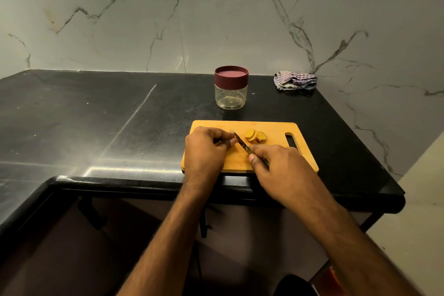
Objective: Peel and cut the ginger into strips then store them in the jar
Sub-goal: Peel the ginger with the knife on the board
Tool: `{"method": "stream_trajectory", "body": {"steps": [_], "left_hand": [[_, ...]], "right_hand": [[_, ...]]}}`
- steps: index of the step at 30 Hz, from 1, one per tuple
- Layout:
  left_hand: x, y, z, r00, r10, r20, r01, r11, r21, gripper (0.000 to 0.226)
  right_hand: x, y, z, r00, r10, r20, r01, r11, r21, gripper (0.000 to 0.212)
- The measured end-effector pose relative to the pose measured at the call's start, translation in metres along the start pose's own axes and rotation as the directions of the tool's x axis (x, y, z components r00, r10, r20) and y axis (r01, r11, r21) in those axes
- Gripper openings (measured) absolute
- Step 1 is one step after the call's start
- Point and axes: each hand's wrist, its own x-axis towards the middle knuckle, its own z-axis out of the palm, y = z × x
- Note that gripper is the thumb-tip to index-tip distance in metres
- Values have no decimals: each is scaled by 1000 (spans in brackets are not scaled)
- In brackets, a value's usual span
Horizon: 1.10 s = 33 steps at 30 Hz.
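1. Cutting board (276,158): wooden, with a handle slot at its right end; lies on the near right part of the black countertop (96,115).
2. Ginger slices (255,137): a few yellow rounds, overlapping, on the far middle of the board.
3. Left hand (204,149): fingers curled, pinching a small piece on the board's left part; the piece is mostly hidden and cannot be made out.
4. Right hand (276,166): closed round the handle of a knife (242,144), blade angled toward the far left, tip beside the left fingertips.
5. Jar (231,87): clear, maroon lid on, upright just beyond the board.
6. Cloth (295,80): striped, crumpled, far right by the marble wall.
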Motion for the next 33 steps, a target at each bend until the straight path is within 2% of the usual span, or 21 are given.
{"method": "stream_trajectory", "body": {"steps": [16,23,33], "left_hand": [[1,-1,0,1000,20,5,-20,1000,12,10],[-1,1,-1,1000,28,-11,-28,999,18,7],[-1,2,0,1000,30,2,-30,999,29,8]], "right_hand": [[1,6,6,1000,-30,-3,30,999,27,35],[-4,3,7,994,-4,-109,12,997,73,37],[-5,0,6,998,11,-66,-10,1000,18,35]]}}
